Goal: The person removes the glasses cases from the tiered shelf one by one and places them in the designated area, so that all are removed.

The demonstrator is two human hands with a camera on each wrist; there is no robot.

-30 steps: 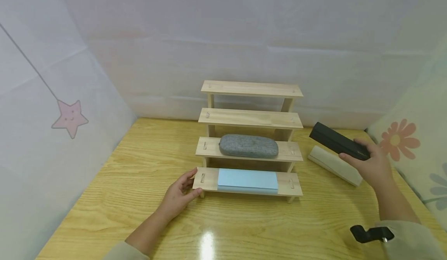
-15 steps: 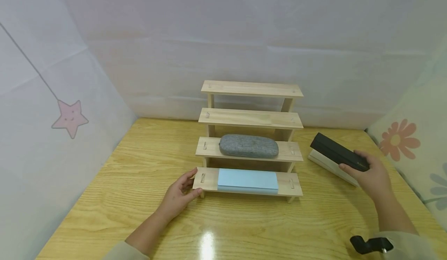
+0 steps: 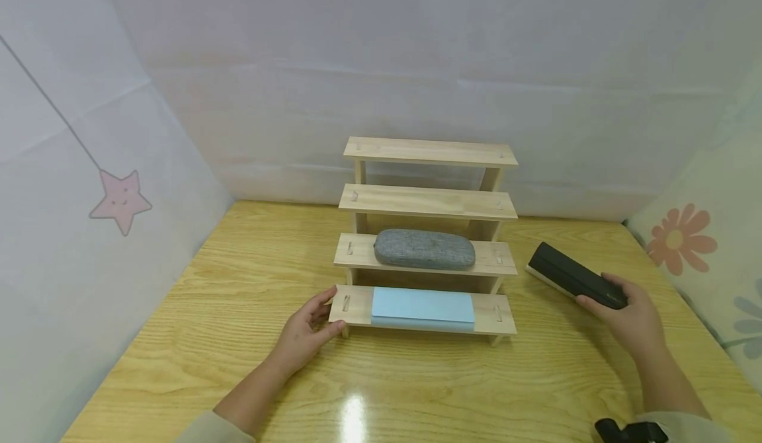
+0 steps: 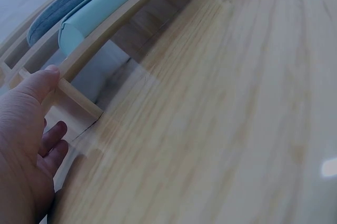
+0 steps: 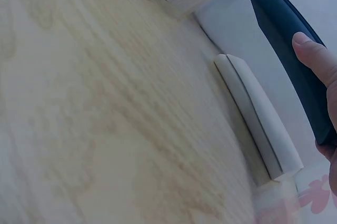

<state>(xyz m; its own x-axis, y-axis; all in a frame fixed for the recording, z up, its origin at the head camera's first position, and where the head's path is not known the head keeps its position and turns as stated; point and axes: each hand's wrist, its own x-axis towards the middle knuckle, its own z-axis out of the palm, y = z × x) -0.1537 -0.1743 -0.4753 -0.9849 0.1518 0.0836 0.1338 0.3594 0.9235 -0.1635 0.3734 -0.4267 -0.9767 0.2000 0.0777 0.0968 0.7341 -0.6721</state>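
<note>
At the lower left of the head view the left hand [image 3: 306,334] rests where it was a second ago, its relaxed fingers and thumb touching the left end of the bottom tier of the stepped wooden rack [image 3: 425,198], beside the light blue case [image 3: 423,305]. At right centre the right hand [image 3: 634,321] grips the near end of the black case [image 3: 576,276], thumb on top, and has lowered it from mid-air until it sits just above, almost covering, the cream case [image 5: 258,124] on the wooden table [image 3: 238,311], so it looks to be heading down onto that case, not to the rack. Further back, the grey felt case [image 3: 424,249] lies on the second tier; the two upper tiers carry nothing.
</note>
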